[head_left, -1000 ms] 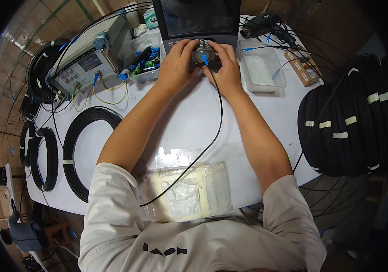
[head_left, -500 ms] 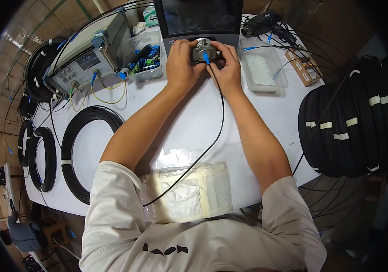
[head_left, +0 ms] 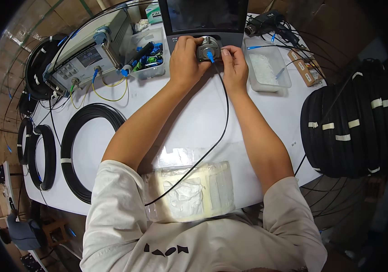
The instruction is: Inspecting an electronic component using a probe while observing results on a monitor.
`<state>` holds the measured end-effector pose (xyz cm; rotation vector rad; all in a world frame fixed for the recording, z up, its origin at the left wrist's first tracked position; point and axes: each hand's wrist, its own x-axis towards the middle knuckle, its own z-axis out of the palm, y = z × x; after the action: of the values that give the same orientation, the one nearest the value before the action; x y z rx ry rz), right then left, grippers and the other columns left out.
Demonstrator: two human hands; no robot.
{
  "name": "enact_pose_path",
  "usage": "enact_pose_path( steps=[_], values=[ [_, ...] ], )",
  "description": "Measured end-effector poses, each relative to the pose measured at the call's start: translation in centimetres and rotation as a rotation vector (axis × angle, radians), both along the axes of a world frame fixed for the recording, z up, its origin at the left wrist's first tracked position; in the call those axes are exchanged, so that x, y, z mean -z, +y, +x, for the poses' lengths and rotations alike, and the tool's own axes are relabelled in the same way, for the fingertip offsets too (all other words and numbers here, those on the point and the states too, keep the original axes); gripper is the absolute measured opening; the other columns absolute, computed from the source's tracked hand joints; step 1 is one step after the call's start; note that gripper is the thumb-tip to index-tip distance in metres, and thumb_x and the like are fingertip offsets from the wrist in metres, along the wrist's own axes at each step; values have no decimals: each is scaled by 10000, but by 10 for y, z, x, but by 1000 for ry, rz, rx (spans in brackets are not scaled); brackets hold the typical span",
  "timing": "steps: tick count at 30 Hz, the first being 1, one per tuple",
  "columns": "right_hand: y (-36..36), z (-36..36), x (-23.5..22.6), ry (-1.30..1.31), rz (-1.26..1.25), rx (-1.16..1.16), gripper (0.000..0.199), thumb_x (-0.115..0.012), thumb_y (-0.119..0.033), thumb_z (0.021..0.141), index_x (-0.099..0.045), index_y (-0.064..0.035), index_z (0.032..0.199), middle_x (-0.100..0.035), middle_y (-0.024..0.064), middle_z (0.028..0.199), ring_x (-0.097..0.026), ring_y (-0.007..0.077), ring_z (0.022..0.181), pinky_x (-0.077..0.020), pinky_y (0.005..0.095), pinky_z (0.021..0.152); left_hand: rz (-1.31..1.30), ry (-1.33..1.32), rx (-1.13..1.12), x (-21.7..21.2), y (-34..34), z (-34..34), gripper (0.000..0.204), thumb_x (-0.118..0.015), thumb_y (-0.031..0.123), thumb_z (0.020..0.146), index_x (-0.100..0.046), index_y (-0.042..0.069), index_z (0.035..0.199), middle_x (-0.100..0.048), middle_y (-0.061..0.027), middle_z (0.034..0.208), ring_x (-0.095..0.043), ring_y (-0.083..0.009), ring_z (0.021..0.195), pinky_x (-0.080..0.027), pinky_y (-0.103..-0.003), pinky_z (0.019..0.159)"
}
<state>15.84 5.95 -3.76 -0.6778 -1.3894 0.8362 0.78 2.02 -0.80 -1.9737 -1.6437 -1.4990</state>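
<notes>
My left hand (head_left: 186, 61) and my right hand (head_left: 233, 65) meet at the far middle of the white table (head_left: 189, 122), below a dark screen (head_left: 206, 18). Between them sits a small grey metal device (head_left: 207, 48) with a blue connector (head_left: 211, 56) plugged into it. My left hand grips the device's left side. My right hand's fingers pinch at the connector side. A thin black cable (head_left: 212, 136) runs from the connector down the table to a clear plastic bag of white wipes (head_left: 188, 192) at the near edge.
A grey test instrument (head_left: 89, 52) with yellow and blue leads stands far left. A clear bin of blue connectors (head_left: 147, 56) is beside it. A clear tray (head_left: 266, 68) lies to the right. Black cable coils lie left (head_left: 83, 149) and right (head_left: 350, 120).
Both hands have shifted slightly up toward the screen with the grey device. The connector and cable stay at the device.
</notes>
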Motion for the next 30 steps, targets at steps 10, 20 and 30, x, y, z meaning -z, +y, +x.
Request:
enact_pose_path(
  steps=[10, 20, 30],
  values=[
    [-1, 1, -12, -203, 26, 121, 335, -614, -320, 1076, -646, -22, 927, -662, 115, 746, -624, 222, 662, -488, 368, 639, -1, 112, 93, -5, -4, -11, 755, -883, 68, 645, -604, 109, 1346, -581, -111, 1302, -608, -352, 1188, -552, -445, 947],
    [1, 3, -11, -256, -5, 150, 396, -620, -366, 1077, -632, -25, 877, -633, 96, 690, -579, 205, 613, -464, 367, 596, 51, 10, 7, -2, 0, 5, 622, -878, 82, 651, -626, 76, 1219, -591, -135, 1230, -624, -375, 1121, -539, -473, 913],
    [-2, -2, -10, -111, 125, 133, 278, -640, -280, 1063, -642, -24, 955, -687, 96, 828, -627, 168, 732, -508, 332, 675, 153, 151, 85, -4, 2, -5, 651, -850, 73, 629, -610, 52, 1235, -605, -140, 1237, -604, -377, 1128, -511, -468, 941]
  ],
)
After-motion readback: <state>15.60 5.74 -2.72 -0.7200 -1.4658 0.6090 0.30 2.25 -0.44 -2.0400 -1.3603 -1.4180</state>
